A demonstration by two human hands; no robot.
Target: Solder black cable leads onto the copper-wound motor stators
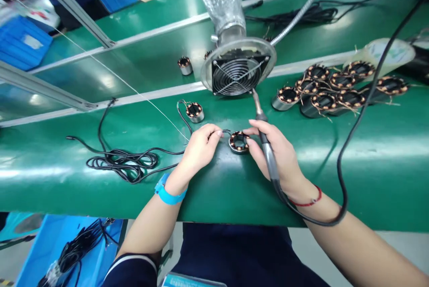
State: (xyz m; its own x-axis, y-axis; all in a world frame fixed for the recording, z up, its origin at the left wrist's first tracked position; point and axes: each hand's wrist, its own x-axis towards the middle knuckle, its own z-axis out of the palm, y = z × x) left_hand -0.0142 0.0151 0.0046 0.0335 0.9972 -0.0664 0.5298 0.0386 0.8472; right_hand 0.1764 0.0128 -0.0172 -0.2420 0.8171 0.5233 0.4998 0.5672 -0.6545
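Observation:
My left hand [201, 146] is closed, pinching the end of a black cable [155, 149] between thumb and fingertips. Just right of those fingertips, a motor stator [238, 150] with copper windings lies on the green bench, and the cable's thin leads reach its edge. My right hand [283, 157] grips a soldering iron [268, 155], its tip pointing up and away near the fan. Thumb and index of that hand also rest at the stator's right side. A thin solder wire [144, 97] slants down from the upper left to behind my left hand.
A round fume extractor fan [237, 74] on a foil duct stands behind the stator. Single stators [195, 112] sit nearby, with several more [323, 103] grouped at right. The iron's cord [342, 166] loops over my right forearm. A blue bin [70, 242] with cables is lower left.

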